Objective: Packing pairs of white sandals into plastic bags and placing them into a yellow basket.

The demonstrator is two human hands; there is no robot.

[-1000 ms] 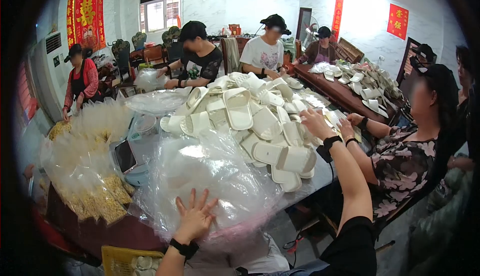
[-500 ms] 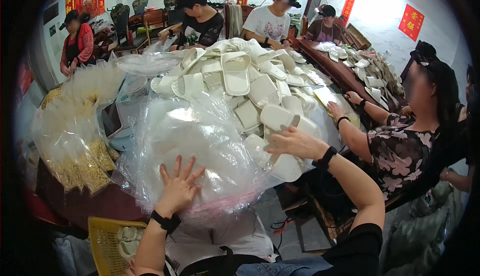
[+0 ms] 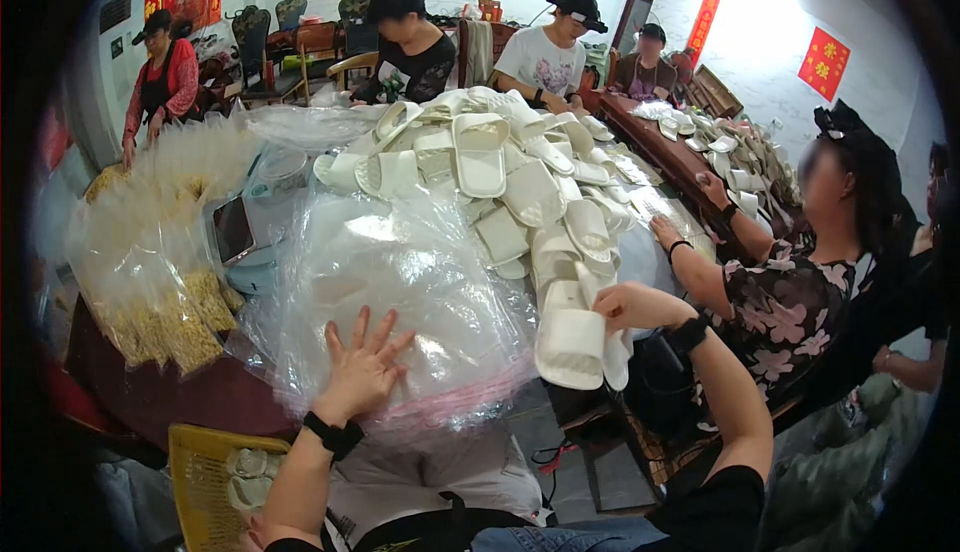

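While pressing the left hand [image 3: 362, 370] down on a stack of clear plastic bags [image 3: 340, 272], pinching a pair of off-white slippers [image 3: 573, 344] with the right hand [image 3: 640, 310]. On the left, palm down and fingers spread wide over the near half of the bags, flat on the plastic without grasping it. On the right, thumb and fingers drawn closely together at the upper edge of the pair, with the exact contact too small to tell. As for the pair, just right of the bags, tilted, at the near end of a big heap of slippers [image 3: 530, 187]; cannot tell whether touching the heap or clear of it.

On both wrists, a black band. To the left of the clear bags, a phone [image 3: 234, 230] with a dark screen, then bags of small yellow pieces [image 3: 195, 322] crowded together. Low at the near left, a yellow basket [image 3: 190, 452] with pale slippers inside. On the right, close to the heap, a co-worker's hand [image 3: 668, 234]. At the far right, a dark red table [image 3: 625, 115] with more slippers on top. Along the far side, several people in dark caps.
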